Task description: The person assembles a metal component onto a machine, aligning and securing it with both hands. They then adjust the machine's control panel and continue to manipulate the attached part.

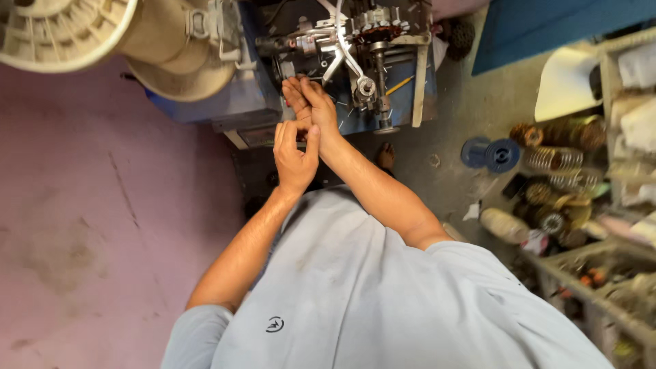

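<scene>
The winding machine [342, 61], a blue-bodied bench unit with bright metal arms and a vertical shaft, stands at the top middle of the view, and both hands work at its lower left edge. The right hand [311, 102] reaches furthest in, fingers held together and laid flat against the machine's front just beside the metal arms; whether it grips anything there cannot be told. The left hand [295, 154] sits directly below the right one, touching it at the wrist, with thumb and forefinger curled toward each other as if pinching something too fine to make out. On top of the machine, above the arms, a stator core [379, 24] with copper windings is mounted. A yellow pencil [400, 85] lies slanted on the machine's blue face, right of the shaft. Left of the machine a large cream plastic spool [82, 31] hangs over the pink floor [82, 225]. Right of the machine, on the grey floor, lie two blue plastic discs [492, 154], and beyond them a cluster of wound copper coils [557, 160] beside a rack. A white bottle [504, 224] lies on its side below the discs. The person's grey shirt [369, 294] fills the lower part of the view.
</scene>
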